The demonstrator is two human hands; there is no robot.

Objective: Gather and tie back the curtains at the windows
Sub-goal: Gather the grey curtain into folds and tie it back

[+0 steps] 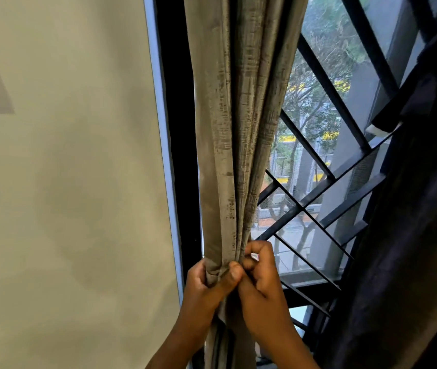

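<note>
Curtain (234, 123) folds, brown and soft, hang bunched up at the left side of the window (316, 145), next to the pale wall (65, 169). Both hands are low down on it, close together and touching. The left hand (206, 282) wraps round the bunch, with its thumb pressed across the front folds. The right hand (261, 272) is curled tight and pinches the folds on the window side. I cannot see a tie or a hook anywhere, so I think the bunch is gathered but not tied yet.

To do this step well, the left hand should squeeze the whole bunch firmly so no fold slips out. Then the right hand can let go and reach for a tie. The folds should stay neat and flat on each other, not twisted. The tie should go round where the hands are now. A second, dark curtain (411, 235) hangs at the right side, in front of the black window bars (326, 102).
</note>
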